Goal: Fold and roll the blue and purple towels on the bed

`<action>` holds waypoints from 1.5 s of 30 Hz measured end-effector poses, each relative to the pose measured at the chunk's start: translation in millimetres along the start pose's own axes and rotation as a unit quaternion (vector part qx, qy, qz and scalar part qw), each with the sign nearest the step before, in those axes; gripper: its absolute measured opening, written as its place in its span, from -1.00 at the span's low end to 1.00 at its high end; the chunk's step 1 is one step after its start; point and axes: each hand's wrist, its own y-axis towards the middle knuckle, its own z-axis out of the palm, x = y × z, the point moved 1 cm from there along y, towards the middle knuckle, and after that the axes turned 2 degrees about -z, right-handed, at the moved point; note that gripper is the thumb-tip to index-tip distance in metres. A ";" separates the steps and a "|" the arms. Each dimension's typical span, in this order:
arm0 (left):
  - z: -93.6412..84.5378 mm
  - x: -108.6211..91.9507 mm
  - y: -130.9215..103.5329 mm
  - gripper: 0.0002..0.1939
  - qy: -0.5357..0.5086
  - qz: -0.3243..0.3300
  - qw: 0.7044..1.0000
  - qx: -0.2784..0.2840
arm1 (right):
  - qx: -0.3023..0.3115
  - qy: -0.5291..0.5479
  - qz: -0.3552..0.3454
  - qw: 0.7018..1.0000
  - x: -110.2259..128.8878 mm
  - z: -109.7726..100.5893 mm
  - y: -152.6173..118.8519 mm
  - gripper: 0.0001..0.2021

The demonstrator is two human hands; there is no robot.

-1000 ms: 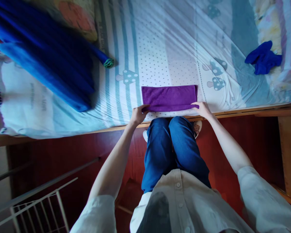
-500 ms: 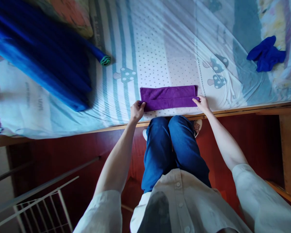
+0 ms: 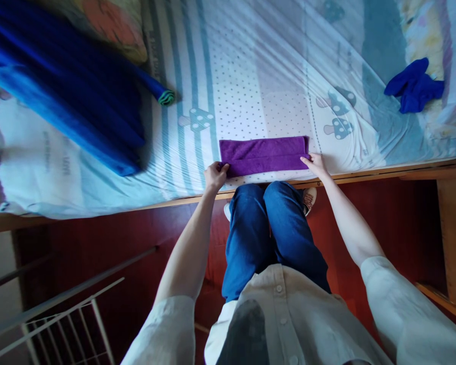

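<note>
A purple towel (image 3: pixel 264 153) lies along the near edge of the bed, its near part folded over into a long flat strip. My left hand (image 3: pixel 216 176) pinches the near left corner of this fold between thumb and fingers. At the other end my right hand (image 3: pixel 314 165) grips the near right corner, thumb on top. Both hands rest at the mattress edge, and the towel lies flat between them. The fingers beneath the cloth are partly hidden.
A large blue cloth (image 3: pixel 79 91) covers the bed's left side, with a rolled blue piece (image 3: pixel 163 95) beside it. A crumpled blue cloth (image 3: pixel 414 85) lies at the right. The wooden bed rail (image 3: pixel 365 173) runs before my knees. A white rack (image 3: pixel 68 329) stands lower left.
The towel's folded strip looks a little wider and flatter than before. Both hands keep their hold on the corners, with only a slight shift.
</note>
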 end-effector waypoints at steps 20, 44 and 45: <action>5.8 2.3 -3.9 -0.78 -0.022 0.013 0.999 -0.043 | -0.038 0.012 0.001 0.999 -13.6 -6.5 2.9 -0.51; 24.0 -19.6 -10.9 -0.28 0.198 0.348 0.914 0.069 | 0.052 -0.317 -0.238 0.917 36.8 12.6 -16.3 -0.37; 21.0 -21.2 -9.9 -0.27 0.205 0.349 0.911 0.076 | 0.056 -0.317 -0.238 0.916 38.2 10.0 -16.1 -0.39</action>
